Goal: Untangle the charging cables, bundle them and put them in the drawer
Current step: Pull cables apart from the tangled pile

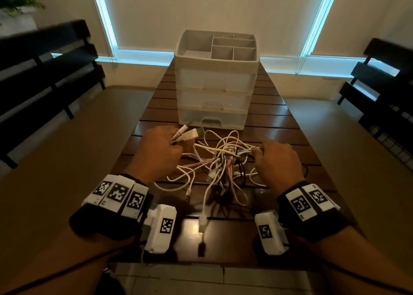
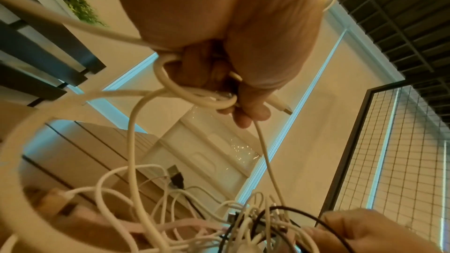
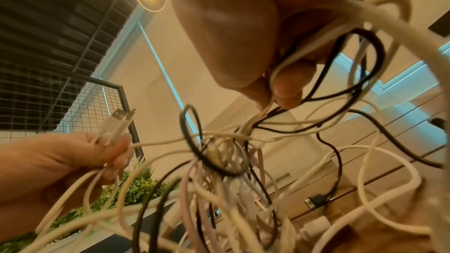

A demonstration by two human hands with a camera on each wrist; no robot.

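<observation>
My left hand (image 1: 159, 148) grips several plug ends; my right hand (image 1: 276, 160) pinches strands of the cable tangle (image 1: 223, 160). Nothing bundled, drawers (image 1: 212, 100) closed.

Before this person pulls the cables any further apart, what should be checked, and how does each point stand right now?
1. Left hand has a firm hold on the plug ends: ok.
2. Right hand pinches strands of the tangle: ok.
3. Cables separated: not ok, white, pink and black strands still knot together.
4. Black band ringing the knot is off: not ok.
5. A drawer of the drawer unit is open to receive bundles: not ok, all look closed.
6. Loose plug near the table edge is free of snags: cannot tell.
</observation>
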